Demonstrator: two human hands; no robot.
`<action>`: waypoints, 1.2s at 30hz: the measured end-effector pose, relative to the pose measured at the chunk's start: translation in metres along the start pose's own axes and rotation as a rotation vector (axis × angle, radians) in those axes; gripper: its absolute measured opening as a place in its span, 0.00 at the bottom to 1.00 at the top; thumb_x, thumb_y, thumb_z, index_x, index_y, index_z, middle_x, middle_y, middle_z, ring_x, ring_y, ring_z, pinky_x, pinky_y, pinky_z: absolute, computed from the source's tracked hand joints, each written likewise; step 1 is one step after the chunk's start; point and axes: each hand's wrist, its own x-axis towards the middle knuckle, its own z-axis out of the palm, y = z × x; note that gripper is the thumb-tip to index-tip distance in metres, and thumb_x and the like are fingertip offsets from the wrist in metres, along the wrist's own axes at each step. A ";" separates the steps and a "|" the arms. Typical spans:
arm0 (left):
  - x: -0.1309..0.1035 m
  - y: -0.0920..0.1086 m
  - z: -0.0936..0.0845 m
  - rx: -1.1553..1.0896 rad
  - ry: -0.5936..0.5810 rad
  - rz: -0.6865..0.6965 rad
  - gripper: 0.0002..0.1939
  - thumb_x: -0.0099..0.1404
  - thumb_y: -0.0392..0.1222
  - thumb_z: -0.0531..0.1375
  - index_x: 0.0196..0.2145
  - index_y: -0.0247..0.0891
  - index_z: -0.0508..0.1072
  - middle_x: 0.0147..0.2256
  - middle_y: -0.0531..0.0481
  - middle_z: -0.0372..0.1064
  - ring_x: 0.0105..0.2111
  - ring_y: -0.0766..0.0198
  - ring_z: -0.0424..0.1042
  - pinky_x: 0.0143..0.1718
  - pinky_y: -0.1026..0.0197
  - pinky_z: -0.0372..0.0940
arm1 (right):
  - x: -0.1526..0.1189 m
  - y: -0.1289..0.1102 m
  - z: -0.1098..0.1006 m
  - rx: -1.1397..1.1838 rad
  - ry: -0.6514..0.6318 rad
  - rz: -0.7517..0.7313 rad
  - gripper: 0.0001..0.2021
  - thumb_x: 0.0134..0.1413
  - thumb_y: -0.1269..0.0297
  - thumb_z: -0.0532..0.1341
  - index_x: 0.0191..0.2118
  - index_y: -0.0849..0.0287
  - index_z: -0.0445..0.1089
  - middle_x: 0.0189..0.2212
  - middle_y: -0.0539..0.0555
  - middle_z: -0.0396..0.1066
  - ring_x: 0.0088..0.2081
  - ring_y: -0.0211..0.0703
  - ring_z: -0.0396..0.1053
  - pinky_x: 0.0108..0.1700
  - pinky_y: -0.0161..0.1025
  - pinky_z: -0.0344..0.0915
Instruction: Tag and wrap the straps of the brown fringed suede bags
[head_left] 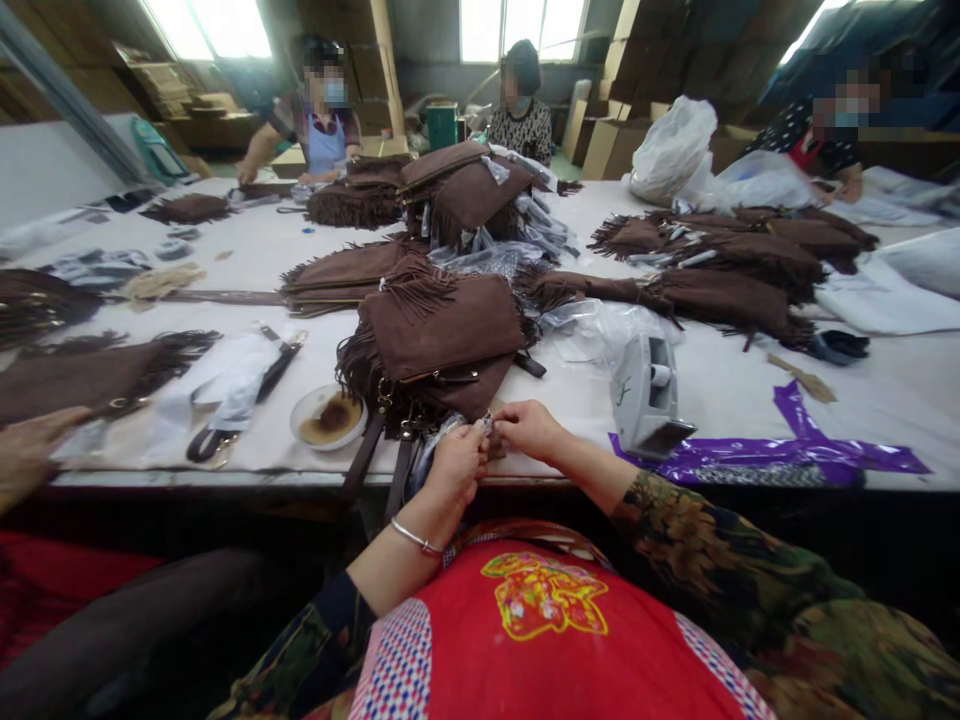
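At the table's front edge, my left hand (454, 460) and my right hand (531, 430) meet with their fingertips pinched together. Between them is a small shiny piece (487, 425), metal-looking but too small to name. Just beyond lies a stack of brown fringed bags (450, 325), with gold zips and metal clips showing. Dark straps (364, 455) hang from the stack over the edge, left of my left hand. Grey plastic wrapping sits beside that hand. Part of what my fingers grip is hidden.
A shallow bowl (328, 417) with brown contents stands on the left. To the right are a grey tape dispenser (645, 395) and purple plastic packaging (757, 458). More fringed bags (735, 250) lie beyond. A co-worker's hand (34, 450) is at far left; several people work around the table.
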 end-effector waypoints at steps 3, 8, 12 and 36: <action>0.000 0.002 0.000 -0.047 -0.049 -0.049 0.13 0.63 0.47 0.62 0.31 0.35 0.65 0.19 0.60 0.55 0.12 0.79 0.45 0.14 0.72 0.37 | -0.001 0.001 0.001 -0.036 0.028 -0.048 0.11 0.50 0.68 0.58 0.33 0.58 0.80 0.26 0.49 0.76 0.28 0.37 0.68 0.31 0.32 0.60; 0.001 0.006 -0.001 -0.263 -0.157 -0.222 0.09 0.68 0.42 0.58 0.32 0.35 0.64 0.19 0.61 0.50 0.12 0.79 0.43 0.12 0.75 0.38 | -0.003 -0.004 0.005 0.023 0.063 0.001 0.11 0.51 0.68 0.58 0.34 0.60 0.80 0.27 0.51 0.78 0.29 0.38 0.70 0.32 0.33 0.61; 0.001 0.009 -0.002 -0.388 -0.192 -0.369 0.09 0.71 0.39 0.53 0.31 0.35 0.63 0.19 0.62 0.48 0.12 0.79 0.42 0.11 0.77 0.39 | -0.005 -0.012 0.006 0.156 0.048 0.105 0.10 0.50 0.69 0.59 0.33 0.61 0.80 0.28 0.51 0.78 0.28 0.37 0.69 0.31 0.32 0.62; -0.018 -0.015 0.032 0.057 0.016 0.118 0.13 0.64 0.47 0.59 0.26 0.36 0.69 0.20 0.51 0.64 0.17 0.69 0.61 0.19 0.66 0.55 | -0.020 -0.013 -0.001 0.546 -0.103 0.273 0.18 0.47 0.49 0.66 0.30 0.61 0.70 0.13 0.45 0.61 0.15 0.34 0.59 0.18 0.31 0.57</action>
